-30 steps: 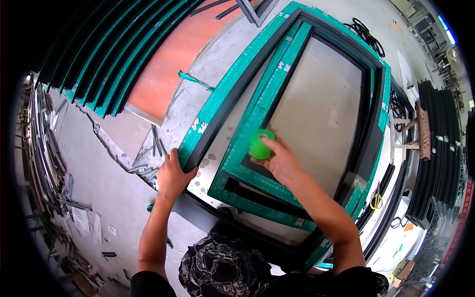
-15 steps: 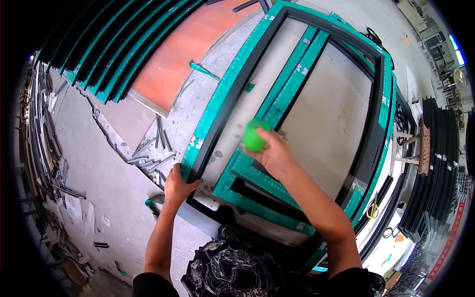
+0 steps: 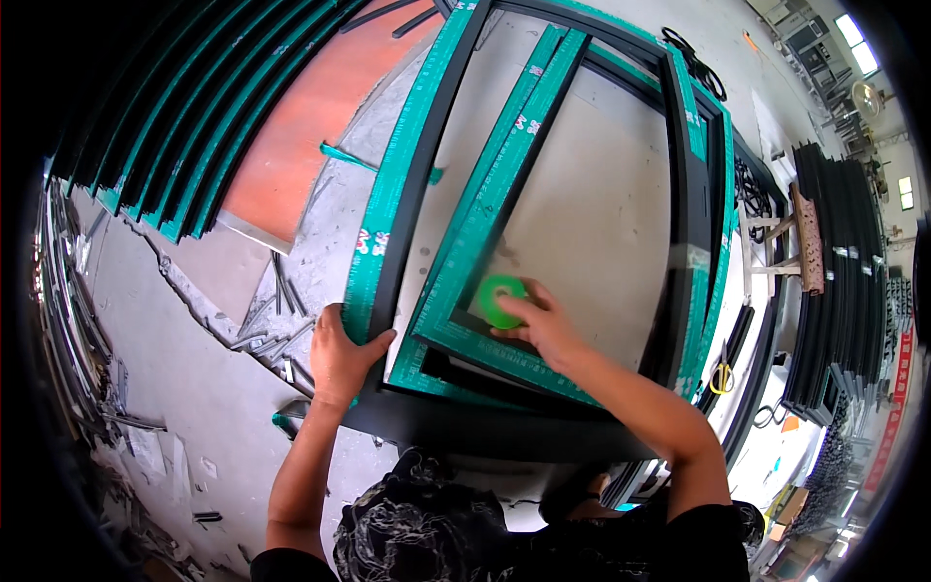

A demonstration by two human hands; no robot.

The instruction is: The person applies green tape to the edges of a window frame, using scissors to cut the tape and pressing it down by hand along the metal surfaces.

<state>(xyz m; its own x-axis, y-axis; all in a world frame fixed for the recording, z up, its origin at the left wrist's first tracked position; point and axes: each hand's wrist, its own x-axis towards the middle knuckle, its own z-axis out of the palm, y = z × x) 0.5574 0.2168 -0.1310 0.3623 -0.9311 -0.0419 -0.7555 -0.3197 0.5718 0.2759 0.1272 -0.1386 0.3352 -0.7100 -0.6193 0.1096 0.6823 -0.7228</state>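
Note:
A large dark grey frame (image 3: 410, 194), partly covered in green film, stands before me. At its near left corner, my left hand (image 3: 339, 361) is closed round the side bar, thumb pointing inward. Within the outline of that frame lies a smaller green-filmed frame (image 3: 506, 175), set at an angle. My right hand (image 3: 555, 335) holds a bright green roll of tape (image 3: 492, 303) over the smaller frame's near left corner. The roll is a little blurred. I cannot tell whether it touches the frame.
Long green and black profiles (image 3: 208, 107) are stacked at the far left beside an orange board (image 3: 301, 126). Loose offcuts (image 3: 257, 339) lie left of my left hand. To the right are yellow-handled scissors (image 3: 722, 378) and a stack of dark profiles (image 3: 839, 262).
The large frame has shifted and turned in view, its near bar now showing along the front. My right hand and the tape roll are lower. My left hand still grips the corner.

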